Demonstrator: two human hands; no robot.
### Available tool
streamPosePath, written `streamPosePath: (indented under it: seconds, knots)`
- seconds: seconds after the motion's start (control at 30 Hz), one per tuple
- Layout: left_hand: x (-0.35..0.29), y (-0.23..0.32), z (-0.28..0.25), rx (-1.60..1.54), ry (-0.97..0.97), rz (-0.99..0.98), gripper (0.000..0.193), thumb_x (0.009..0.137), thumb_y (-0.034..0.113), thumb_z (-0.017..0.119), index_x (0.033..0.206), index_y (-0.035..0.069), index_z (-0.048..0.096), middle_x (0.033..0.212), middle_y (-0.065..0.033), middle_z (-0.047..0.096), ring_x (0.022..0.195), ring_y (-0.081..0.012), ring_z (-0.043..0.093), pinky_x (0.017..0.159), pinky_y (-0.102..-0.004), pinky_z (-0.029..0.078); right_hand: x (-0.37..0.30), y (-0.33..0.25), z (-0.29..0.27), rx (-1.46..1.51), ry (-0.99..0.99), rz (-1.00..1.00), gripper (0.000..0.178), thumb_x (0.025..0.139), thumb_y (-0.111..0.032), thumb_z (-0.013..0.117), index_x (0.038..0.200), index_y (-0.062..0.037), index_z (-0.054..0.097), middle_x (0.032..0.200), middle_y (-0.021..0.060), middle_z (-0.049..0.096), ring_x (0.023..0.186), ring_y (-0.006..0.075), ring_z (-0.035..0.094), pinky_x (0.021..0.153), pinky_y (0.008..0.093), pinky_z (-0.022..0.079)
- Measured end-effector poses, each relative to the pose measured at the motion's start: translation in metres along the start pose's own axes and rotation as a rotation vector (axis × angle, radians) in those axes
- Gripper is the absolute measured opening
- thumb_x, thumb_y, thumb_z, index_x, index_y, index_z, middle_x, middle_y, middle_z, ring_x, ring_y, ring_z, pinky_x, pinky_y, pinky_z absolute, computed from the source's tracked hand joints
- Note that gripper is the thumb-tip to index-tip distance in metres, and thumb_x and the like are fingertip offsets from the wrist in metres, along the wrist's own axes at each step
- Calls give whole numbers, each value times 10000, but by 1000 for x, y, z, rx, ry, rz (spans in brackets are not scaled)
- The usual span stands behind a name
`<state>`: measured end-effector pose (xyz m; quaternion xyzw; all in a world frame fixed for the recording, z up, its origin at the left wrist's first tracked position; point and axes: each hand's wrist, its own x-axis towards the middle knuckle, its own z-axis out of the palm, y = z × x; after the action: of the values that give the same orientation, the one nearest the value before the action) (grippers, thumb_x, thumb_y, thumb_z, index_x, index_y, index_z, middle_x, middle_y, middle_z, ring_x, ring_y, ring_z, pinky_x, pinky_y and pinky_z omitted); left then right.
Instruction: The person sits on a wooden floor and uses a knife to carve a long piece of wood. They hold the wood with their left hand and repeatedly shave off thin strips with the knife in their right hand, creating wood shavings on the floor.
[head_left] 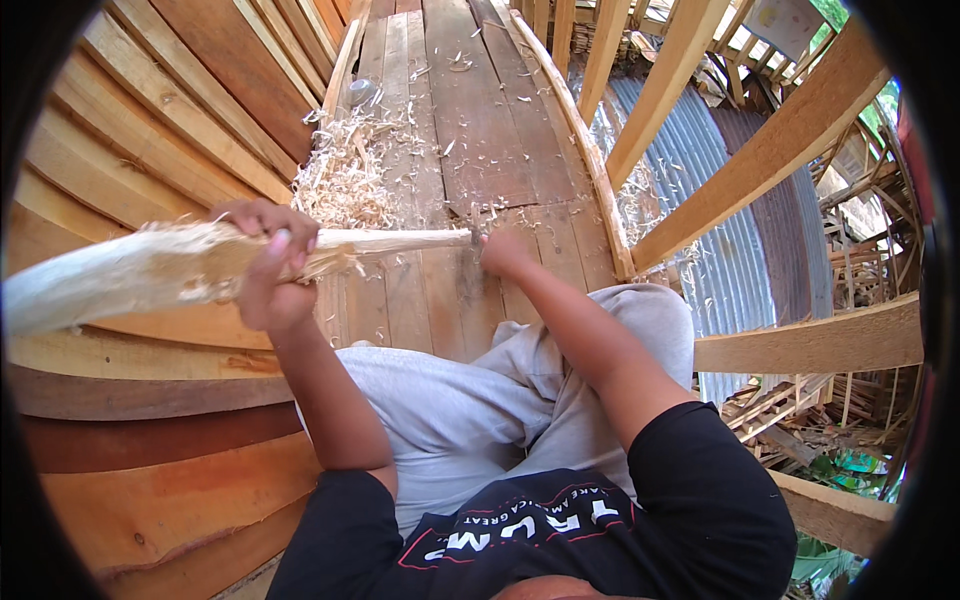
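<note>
A long, pale, peeled wooden pole [130, 275] runs from the left edge toward the middle, thick at the left and narrowing to the right. Its surface is rough and frayed with curled fibres near my grip. My left hand [275, 262] is closed around it. Where the thin end stops, my right hand [508, 250] forms a fist. A narrow, dark, blade-like tool [475, 228] stands upright against the pole's tip beside that fist. Its handle is hidden in my fingers, so its exact kind cannot be made out.
Wood shavings [345, 175] heap on the plank floor [485, 150], near a small clear container [362, 92]. Stacked boards [150, 125] line the left. Wooden railing posts [760, 150] stand on the right, with corrugated metal sheets [715, 230] beyond. My crossed legs [450, 390] are just below the pole.
</note>
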<state>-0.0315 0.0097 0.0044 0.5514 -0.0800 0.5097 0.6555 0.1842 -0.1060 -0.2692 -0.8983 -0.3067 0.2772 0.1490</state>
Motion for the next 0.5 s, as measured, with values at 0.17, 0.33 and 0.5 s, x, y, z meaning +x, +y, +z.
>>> streamPosePath:
  seconds: [0.17,0.33,0.5]
  knots:
    - [0,60,-7,-27,4,184,238,732,9,508,927,108,414,640,-35,371,531,-123,378,576,-300,336,3,2,-10,-46,-34,-19,398,958,-321,415,1028,-3,645,1094,197,635,1029,355,604,855,456,479]
    - [-4,82,-17,87,93,241,234,734,14,521,918,117,420,636,-25,357,530,-116,359,577,-291,320,-14,-25,-36,33,-34,-63,423,949,-308,395,1070,38,606,1087,272,609,1040,407,577,884,475,454]
    - [1,65,-20,105,123,188,232,725,10,516,913,103,418,642,-35,370,523,-118,365,590,-303,330,6,2,-36,292,335,-5,355,900,-223,477,1116,59,497,1027,295,607,992,435,580,855,506,447]
